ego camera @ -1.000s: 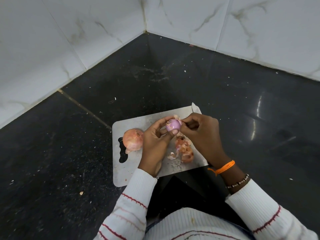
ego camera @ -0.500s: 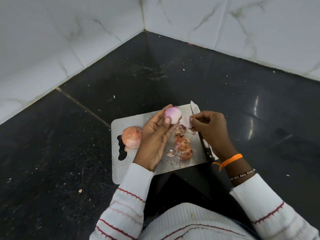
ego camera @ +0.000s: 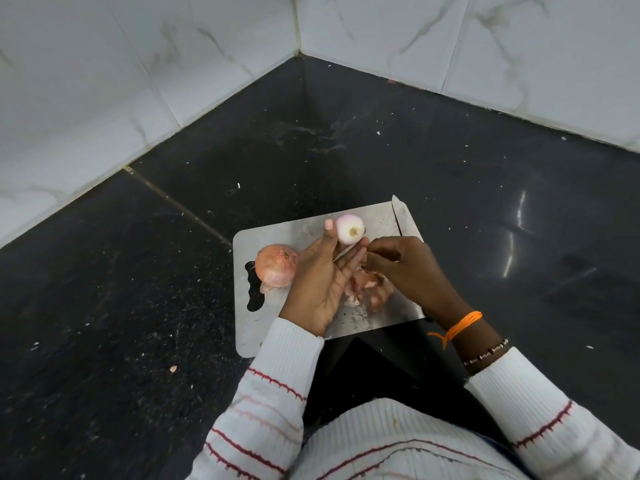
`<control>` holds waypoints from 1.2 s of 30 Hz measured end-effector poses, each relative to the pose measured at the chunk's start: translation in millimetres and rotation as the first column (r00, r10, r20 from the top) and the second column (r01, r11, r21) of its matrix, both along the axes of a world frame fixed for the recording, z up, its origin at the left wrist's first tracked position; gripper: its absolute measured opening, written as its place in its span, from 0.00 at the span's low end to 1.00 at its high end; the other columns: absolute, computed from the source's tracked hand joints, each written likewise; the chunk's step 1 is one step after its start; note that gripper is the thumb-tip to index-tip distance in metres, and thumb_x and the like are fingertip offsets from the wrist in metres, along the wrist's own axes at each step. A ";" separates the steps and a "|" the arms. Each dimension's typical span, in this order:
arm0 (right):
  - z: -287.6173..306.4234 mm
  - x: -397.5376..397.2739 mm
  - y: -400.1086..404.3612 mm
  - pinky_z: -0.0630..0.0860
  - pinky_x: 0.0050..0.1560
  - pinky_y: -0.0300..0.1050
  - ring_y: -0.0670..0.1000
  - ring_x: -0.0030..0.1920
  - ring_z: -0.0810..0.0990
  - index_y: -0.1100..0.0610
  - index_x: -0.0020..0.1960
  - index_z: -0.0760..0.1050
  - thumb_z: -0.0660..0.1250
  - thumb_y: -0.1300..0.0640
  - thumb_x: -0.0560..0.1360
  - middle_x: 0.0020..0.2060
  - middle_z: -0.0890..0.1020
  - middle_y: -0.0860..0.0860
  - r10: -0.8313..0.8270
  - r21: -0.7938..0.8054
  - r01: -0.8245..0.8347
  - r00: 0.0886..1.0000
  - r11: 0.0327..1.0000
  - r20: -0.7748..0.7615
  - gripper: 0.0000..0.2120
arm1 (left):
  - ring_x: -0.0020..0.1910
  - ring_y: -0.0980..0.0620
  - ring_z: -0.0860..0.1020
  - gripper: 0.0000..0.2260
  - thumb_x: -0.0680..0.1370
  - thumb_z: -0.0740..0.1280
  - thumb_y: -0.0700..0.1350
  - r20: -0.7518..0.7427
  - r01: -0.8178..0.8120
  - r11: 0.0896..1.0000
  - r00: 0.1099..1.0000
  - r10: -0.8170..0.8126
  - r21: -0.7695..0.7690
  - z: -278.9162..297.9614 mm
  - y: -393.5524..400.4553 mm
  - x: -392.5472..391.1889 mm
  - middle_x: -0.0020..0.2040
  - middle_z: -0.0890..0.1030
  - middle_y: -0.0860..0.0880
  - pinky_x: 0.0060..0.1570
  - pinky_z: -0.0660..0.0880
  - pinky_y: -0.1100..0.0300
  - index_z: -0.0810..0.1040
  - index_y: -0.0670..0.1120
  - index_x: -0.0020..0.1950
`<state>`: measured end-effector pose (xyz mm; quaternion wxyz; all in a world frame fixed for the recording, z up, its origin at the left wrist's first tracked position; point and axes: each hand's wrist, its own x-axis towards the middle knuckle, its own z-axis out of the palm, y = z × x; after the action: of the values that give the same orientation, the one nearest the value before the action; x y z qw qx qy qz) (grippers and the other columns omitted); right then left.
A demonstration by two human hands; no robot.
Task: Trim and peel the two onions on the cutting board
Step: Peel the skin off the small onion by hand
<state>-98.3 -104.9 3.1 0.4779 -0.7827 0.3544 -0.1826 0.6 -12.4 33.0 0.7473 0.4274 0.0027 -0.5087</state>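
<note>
- The left hand [ego camera: 320,282] held the peeled onion [ego camera: 350,229] at its fingertips, above the far edge of the cutting board [ego camera: 249,337]; the onion was pale pink-white, with its trimmed end facing the camera.
- The right hand [ego camera: 405,268] hovered just beside the left one with its fingers curled in; it seemed to pinch a small scrap of skin, though the view was too blurred to be sure.
- The unpeeled onion [ego camera: 276,265] lay on the board's left side, near the handle cut-out, its papery brown skin still on, just beside the left hand.
- A heap of peelings [ego camera: 369,289] lay in the middle of the board, partly hidden under the two hands.
- A knife [ego camera: 401,216] lay along the board's right edge, its tip reaching past the far right corner.
- The board sat on the dark speckled counter [ego camera: 138,289], near its front edge, with white marble-patterned wall tiles [ego camera: 104,81] meeting in the corner behind.
</note>
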 end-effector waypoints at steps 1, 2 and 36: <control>0.7 -0.4 0.5 0.76 0.42 0.34 0.43 0.39 0.82 0.57 0.45 0.82 0.67 0.62 0.74 0.39 0.84 0.50 -0.007 0.001 0.007 1.000 1.000 0.010 0.05 | 0.43 0.52 0.84 0.09 0.79 0.62 0.45 0.046 0.010 1.000 0.999 -0.010 -0.002 -0.6 0.3 -0.2 0.49 0.83 0.42 0.42 0.81 0.63 0.77 0.42 0.53; 1.3 -1.0 1.1 0.76 0.40 0.34 0.43 0.39 0.82 0.56 0.45 0.81 0.67 0.62 0.74 0.39 0.84 0.49 -0.028 0.007 0.028 0.999 1.000 0.034 0.05 | 0.47 0.52 0.84 0.07 0.79 0.64 0.42 0.135 0.026 1.000 0.990 -0.027 0.010 -1.7 0.8 0.1 0.51 0.83 0.44 0.43 0.80 0.63 0.78 0.44 0.54; -30.5 24.3 -65.3 0.78 0.46 0.54 0.56 0.46 0.77 0.59 0.52 0.72 0.74 0.62 0.67 0.48 0.78 0.56 -0.150 -0.340 0.121 0.987 0.933 -0.063 0.17 | 0.47 0.63 0.75 0.09 0.76 0.66 0.34 0.934 -0.178 0.938 0.255 -0.250 0.299 -6.5 4.9 6.9 0.47 0.79 0.54 0.47 0.68 0.79 0.80 0.48 0.46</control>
<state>-74.0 -170.2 -27.4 0.3083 -0.8334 0.3921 -0.2381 7.6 -7.5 26.4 0.4922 0.7715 -0.3746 -0.1493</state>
